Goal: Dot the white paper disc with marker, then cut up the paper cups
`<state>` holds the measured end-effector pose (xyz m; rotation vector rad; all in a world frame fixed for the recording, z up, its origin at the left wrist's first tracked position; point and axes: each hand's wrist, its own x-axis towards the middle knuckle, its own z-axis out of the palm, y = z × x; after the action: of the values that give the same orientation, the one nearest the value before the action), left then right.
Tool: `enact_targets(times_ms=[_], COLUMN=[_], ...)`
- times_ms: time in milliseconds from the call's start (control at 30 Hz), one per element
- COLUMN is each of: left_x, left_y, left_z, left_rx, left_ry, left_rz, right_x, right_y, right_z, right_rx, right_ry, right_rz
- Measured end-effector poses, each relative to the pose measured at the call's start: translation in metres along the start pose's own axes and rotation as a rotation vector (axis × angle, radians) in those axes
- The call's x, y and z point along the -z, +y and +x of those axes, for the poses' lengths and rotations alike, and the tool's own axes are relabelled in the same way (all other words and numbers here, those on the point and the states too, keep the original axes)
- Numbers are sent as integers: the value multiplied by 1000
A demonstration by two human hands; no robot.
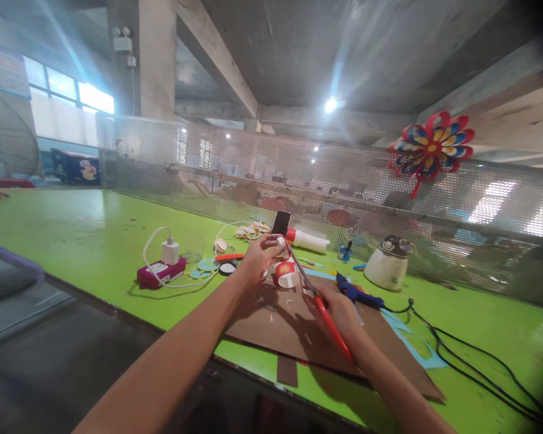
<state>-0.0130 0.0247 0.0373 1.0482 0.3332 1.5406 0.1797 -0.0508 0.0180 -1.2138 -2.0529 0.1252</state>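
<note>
The right hand has its grip closed on red-handled scissors; the left hand pinches a small white-and-red piece at frame centre, above the brown board. With fingertips so near the blades, a slip could nick them.

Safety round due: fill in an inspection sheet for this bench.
Surface: green table, brown board under the hands.
Job's things: red-white paper piece; red scissors.
Clutter: glue gun, white jar, paper cut-outs.
Grippers: left hand pinches the paper piece; right hand grips the scissors.
Cables: black cord; white cord at charger.
Surroundings: mesh fence, pinwheel.
</note>
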Motion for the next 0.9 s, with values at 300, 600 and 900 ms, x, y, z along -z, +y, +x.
enact_targets(times_ms=[300,600,900], left_x=[1,1,1], left_y=[1,2,2], left_z=[-1,-3,-3], left_rx=[25,49,58], left_ry=[4,15,6], left_rz=[12,24,28], right_x=[1,0,-2], right_y=[-3,-2,-5], right_z=[-1,-1,-5], right_rx=[-31,-40,-43], right_ry=[-9,-11,0], right_rz=[-17,-51,-94])
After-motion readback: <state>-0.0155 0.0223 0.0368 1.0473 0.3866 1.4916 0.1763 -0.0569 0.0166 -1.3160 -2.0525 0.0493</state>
